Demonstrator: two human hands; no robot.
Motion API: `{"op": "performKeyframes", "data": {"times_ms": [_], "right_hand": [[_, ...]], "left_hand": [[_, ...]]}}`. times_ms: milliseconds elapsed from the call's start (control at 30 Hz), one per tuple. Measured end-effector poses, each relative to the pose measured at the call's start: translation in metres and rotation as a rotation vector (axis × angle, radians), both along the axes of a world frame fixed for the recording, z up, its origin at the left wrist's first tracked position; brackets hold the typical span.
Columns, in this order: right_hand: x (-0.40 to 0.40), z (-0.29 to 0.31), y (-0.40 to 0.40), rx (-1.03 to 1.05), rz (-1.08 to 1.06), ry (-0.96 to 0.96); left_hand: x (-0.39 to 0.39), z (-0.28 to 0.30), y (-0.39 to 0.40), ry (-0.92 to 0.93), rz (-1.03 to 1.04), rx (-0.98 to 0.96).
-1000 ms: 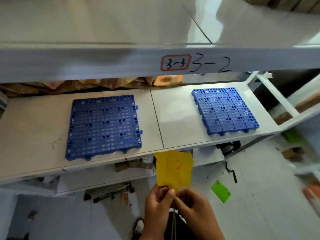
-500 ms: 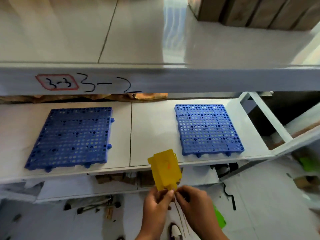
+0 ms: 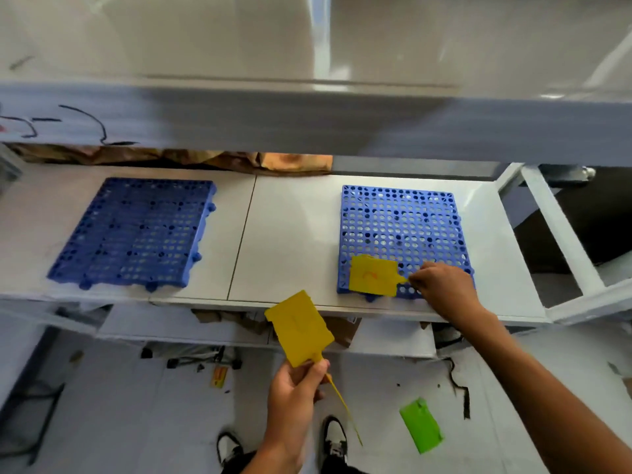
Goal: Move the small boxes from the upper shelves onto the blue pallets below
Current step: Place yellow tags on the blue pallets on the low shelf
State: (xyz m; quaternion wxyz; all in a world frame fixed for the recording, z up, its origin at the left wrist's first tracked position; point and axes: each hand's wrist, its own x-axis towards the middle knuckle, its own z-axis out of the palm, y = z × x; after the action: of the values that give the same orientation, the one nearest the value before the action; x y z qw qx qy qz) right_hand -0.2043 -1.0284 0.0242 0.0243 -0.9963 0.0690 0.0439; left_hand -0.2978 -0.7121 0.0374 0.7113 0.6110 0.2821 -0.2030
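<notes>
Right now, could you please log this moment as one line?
right hand: placing yellow tag on right blue pallet | left hand: holds second yellow tag

Bright, even daylight over my shelving; a wide-angle view softened by motion blur.

A pale streak of glare runs down the glossy upper shelf (image 3: 321,39), and a smaller sheen marks the lower shelf (image 3: 294,234) behind the right pallet (image 3: 400,227). Shadows are faint: only a dark band under the upper shelf's front beam (image 3: 307,128). That beam and its handwritten marks smear sideways, and the left pallet (image 3: 133,234) is blurred, while the right pallet's holes stay crisp. My right hand (image 3: 441,285) and left hand (image 3: 294,388) look slightly soft. Straight edges bow toward the corners.
</notes>
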Motion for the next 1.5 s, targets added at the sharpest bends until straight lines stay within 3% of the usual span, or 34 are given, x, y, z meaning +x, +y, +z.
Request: {"op": "performKeyframes", "data": {"times_ms": [133,800,900,1000,1267,1400,1500], "right_hand": [[0.018,0.003,-0.017,0.011,0.099,-0.055],[0.031,-0.009,-0.017,0.131,0.112,-0.148],[0.008,0.027,0.05,0.547,0.073,-0.178],[-0.025,0.056,0.149,0.878,0.231,0.079],[-0.001,0.045,0.3,0.831,0.404,0.175],[0.028,0.035,0.372,0.694,0.479,0.11],[0.053,0.029,0.423,0.638,0.396,0.073]], "left_hand": [[0.001,0.003,0.001,-0.007,0.033,0.033],[-0.001,0.008,-0.004,-0.092,0.015,0.014],[0.006,0.009,0.005,-0.103,0.041,0.003],[0.019,0.014,0.022,-0.129,0.127,-0.021],[0.045,0.009,0.127,-0.126,0.471,-0.096],[0.07,-0.005,0.196,-0.126,0.509,-0.147],[0.098,-0.01,0.248,-0.112,0.477,-0.164]]}}
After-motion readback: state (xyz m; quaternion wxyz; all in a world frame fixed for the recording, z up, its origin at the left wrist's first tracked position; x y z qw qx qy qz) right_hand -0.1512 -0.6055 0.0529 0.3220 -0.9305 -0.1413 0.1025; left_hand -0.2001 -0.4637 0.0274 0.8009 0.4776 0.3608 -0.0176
